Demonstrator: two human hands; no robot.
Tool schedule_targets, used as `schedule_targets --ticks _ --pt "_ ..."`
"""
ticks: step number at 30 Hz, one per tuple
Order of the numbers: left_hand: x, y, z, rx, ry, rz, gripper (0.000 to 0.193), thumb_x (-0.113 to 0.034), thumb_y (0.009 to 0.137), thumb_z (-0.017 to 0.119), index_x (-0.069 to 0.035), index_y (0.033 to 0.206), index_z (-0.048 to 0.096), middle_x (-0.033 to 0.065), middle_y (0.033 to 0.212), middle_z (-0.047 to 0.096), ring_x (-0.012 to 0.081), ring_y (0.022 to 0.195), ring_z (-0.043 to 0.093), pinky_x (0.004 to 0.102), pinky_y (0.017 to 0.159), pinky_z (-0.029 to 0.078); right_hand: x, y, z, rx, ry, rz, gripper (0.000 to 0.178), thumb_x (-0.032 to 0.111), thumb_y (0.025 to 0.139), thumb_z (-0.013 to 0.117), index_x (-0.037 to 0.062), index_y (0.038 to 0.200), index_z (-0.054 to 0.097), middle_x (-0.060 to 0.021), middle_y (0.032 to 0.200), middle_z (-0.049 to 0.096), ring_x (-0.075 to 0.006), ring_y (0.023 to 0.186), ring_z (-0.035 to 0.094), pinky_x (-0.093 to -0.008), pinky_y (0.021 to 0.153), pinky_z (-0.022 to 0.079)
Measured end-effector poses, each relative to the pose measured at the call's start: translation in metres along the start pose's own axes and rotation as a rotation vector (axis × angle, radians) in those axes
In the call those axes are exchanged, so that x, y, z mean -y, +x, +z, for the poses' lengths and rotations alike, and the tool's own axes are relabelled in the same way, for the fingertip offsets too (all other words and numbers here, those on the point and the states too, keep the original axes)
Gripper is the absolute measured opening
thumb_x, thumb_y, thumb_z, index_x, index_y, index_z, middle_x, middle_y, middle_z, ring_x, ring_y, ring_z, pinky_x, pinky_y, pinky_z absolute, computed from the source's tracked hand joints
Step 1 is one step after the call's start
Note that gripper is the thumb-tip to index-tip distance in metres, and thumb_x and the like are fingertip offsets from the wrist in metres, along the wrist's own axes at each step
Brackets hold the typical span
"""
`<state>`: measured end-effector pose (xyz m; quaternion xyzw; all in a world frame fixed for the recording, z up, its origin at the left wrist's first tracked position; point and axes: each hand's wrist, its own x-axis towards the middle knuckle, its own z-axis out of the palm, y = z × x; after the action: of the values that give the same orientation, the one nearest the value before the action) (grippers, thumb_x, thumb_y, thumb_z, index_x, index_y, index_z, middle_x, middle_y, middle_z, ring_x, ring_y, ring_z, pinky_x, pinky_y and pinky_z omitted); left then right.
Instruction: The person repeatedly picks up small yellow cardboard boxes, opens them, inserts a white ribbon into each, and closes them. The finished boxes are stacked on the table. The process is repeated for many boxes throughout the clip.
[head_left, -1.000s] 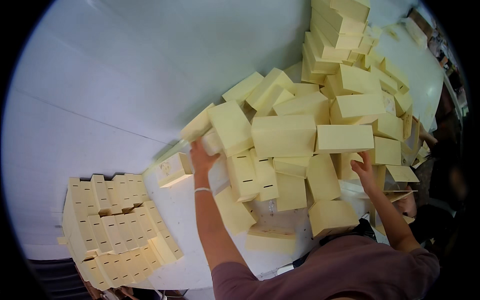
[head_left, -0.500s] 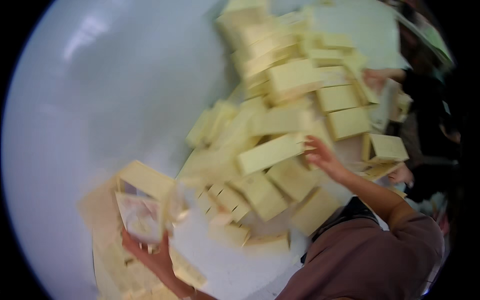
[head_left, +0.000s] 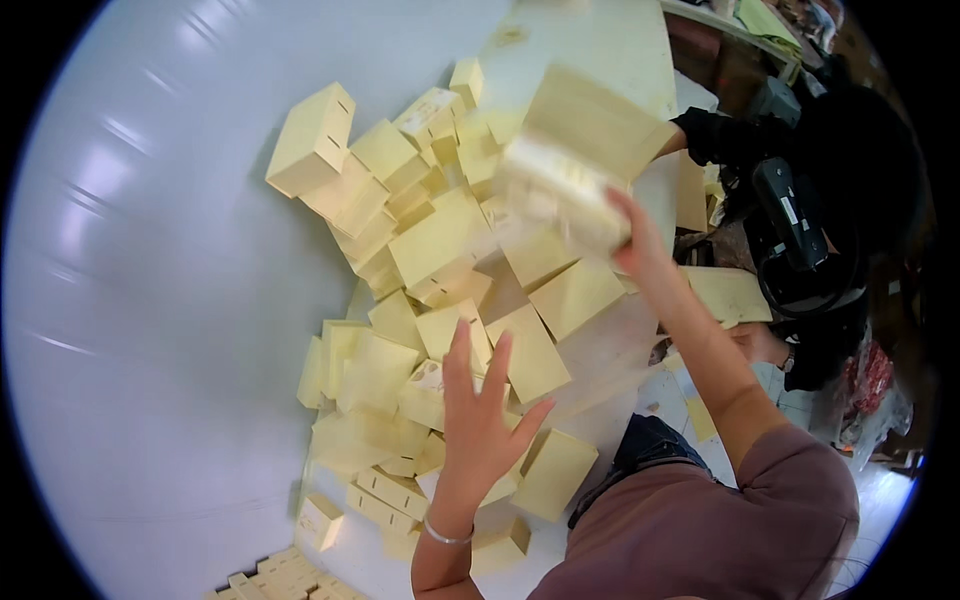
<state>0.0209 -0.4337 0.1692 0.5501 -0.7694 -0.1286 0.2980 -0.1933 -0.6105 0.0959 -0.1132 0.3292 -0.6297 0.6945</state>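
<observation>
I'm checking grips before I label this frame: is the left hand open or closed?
Open: the left hand has its fingers splayed and thumb out wide, with cream boxes showing between them.

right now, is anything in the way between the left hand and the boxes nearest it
Nothing visible stands between the left hand, its fingers spread, and the pale yellow boxes nearest it; this single view does not settle how wide the gap is.

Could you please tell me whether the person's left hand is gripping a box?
No, the left hand is open, its fingers spread apart over the cream boxes.
</observation>
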Motion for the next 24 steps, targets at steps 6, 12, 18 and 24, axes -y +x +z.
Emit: schedule_targets --ticks 6,12,18,24 --pt "0.023 -0.160 -0.004 -0.357 0.067 -0.596 0.049 -0.005 0.073 0.060 -0.001 0.119 0.043 0.0190 0.130 0.035 0.0325 0.121 0.033 0.0419 0.100 0.026 0.034 0.195 -0.064 -0.202 -0.063 -0.089 0.058 0.043 0.080 0.050 0.0085 0.125 0.040 -0.0137 0.127 0.043 -0.0312 0.115 0.042 -0.0446 0.097 0.035" --pt "-0.002 -0.363 0.094 -0.919 -0.123 -1.645 0.068 -0.026 0.082 0.058 -0.001 0.133 0.021 0.0187 0.138 0.020 0.0304 0.124 0.027 0.0411 0.103 0.021 0.071 0.299 -0.139 -0.368 -0.280 -0.079 0.069 0.060 0.080 0.037 0.0124 0.130 0.036 -0.0165 0.130 0.039 -0.0373 0.119 0.036 -0.0474 0.098 0.031" --pt "-0.042 -0.315 0.146 -1.345 -1.163 -2.270 0.102 -0.068 0.067 0.054 -0.023 0.140 0.000 0.0164 0.143 0.002 0.0423 0.127 0.016 0.0637 0.096 0.017 -0.048 0.263 -0.098 -0.050 -2.322 -0.228 0.083 0.074 0.072 0.035 0.0160 0.132 0.036 -0.0299 0.131 0.030 -0.0437 0.120 0.033 -0.0494 0.098 0.028" --pt "-0.002 -0.277 0.146 -1.274 -1.945 -1.642 0.104 -0.080 0.063 0.042 -0.024 0.139 -0.001 0.0147 0.144 -0.001 0.0433 0.129 0.007 0.0668 0.096 0.014 -0.121 0.218 -0.122 -0.210 -2.438 -0.616 0.079 0.071 0.075 0.033 0.0145 0.130 0.040 -0.0324 0.130 0.029 -0.0495 0.120 0.026 -0.0550 0.099 0.021"
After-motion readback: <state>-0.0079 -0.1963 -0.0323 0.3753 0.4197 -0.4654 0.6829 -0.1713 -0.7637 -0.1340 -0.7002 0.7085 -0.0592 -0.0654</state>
